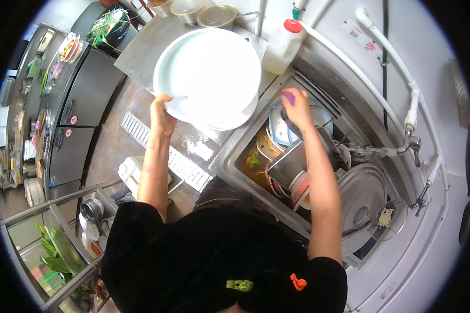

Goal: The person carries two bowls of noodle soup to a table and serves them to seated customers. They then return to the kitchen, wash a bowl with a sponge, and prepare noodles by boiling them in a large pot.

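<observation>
My left hand [163, 115] grips the near left rim of a large white round basin [209, 78], which is over the steel counter left of the sink. My right hand [297, 107] is closed around a purple thing [288, 98], perhaps a cloth or sponge, above the sink; its exact kind is unclear. Beneath that hand lie a blue-rimmed dish [278, 123] and other dishes. A rectangular steel pan [286, 164] leans among patterned bowls [299, 187] in the sink. Water runs from the metal tap [405, 145] onto the dishes.
A plastic jug with a red cap [282, 49] stands behind the sink's left corner. A large round metal lid [362, 199] and a clear bowl with noodles [385, 217] are at the right. A white jerrycan [133, 174] and a metal rack rail [68, 201] are at my left.
</observation>
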Demonstrator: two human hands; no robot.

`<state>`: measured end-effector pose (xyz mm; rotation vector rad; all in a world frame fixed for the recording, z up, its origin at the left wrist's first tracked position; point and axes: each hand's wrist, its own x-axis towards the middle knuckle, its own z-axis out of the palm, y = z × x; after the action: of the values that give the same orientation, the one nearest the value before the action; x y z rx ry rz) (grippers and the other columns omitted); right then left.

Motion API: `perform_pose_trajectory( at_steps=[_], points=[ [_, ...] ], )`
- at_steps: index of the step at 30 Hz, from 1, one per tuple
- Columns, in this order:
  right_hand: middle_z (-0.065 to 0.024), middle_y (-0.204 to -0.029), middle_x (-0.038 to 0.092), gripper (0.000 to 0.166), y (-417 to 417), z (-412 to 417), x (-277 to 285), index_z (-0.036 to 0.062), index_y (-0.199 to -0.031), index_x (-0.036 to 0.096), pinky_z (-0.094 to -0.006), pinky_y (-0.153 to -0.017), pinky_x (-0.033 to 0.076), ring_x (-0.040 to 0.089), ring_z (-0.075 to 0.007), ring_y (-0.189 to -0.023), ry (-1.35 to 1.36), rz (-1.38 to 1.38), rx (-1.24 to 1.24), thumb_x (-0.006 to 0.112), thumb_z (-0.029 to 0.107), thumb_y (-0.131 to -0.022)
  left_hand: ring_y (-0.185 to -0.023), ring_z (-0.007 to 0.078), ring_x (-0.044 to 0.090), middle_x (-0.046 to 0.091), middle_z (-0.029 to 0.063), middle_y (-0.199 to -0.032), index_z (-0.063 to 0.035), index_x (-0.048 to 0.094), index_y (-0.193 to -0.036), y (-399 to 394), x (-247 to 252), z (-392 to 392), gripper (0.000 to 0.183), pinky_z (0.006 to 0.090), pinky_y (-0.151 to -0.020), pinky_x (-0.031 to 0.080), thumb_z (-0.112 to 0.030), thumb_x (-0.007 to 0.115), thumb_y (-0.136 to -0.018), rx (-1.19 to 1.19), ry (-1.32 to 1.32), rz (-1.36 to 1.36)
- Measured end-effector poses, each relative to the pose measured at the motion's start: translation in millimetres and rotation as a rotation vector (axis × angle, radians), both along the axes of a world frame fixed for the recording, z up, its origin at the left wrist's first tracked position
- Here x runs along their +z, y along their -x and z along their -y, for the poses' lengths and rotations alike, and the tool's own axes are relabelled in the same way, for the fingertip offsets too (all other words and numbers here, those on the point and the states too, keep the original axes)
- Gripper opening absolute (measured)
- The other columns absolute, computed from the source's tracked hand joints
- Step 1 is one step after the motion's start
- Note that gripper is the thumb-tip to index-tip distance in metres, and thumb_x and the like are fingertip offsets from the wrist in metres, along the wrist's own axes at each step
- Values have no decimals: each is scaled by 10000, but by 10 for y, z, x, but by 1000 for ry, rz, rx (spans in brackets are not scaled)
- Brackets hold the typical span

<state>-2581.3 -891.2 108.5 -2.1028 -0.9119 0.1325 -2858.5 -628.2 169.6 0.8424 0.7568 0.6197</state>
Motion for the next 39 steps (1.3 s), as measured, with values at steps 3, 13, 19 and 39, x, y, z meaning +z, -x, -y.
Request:
perform_pose_trajectory(
  at_steps=[3, 13, 19, 39],
  points=[
    [-224, -1106, 568, 489, 45, -500, -216, 15, -1046, 635, -413, -911, 436, 541, -359, -1045, 132, -141, -4, 714, 413, -772, -1095, 326, 524, 510, 178, -1207, 34, 409, -1277, 253, -207, -213, 643, 467, -882, 464, -207, 534, -694, 235, 14, 47],
    [-192, -1003, 676, 374, 36, -658, -554, -5, -1040, 663, -376, -850, 476, 638, -313, -994, 324, -677, 3, 604, 197, -731, -1114, 335, 510, 494, 145, -1220, -89, 389, -1320, 435, -981, -413, 668, 513, -855, 472, -181, 511, -669, 387, 107, 61],
    [-155, -900, 676, 345, 97, -81, -105, -72, -1007, 637, -333, -749, 477, 635, -226, -818, 75, -763, -167, 573, 96, -713, -1022, 318, 556, 545, 165, -1144, -29, 417, -1273, 353, -1496, -514, 619, 425, -654, 454, -175, 499, -677, 351, 213, 107],
    [-139, -1097, 613, 447, 454, 2201, 251, -61, -1148, 569, -331, -911, 399, 555, -234, -1027, -573, -812, -891, 640, 154, -762, -1223, 326, 382, 362, 192, -1328, 9, 315, -1344, -913, -513, 526, 719, 430, -1060, 301, -70, 715, -751, 13, -1443, -268]
  ],
)
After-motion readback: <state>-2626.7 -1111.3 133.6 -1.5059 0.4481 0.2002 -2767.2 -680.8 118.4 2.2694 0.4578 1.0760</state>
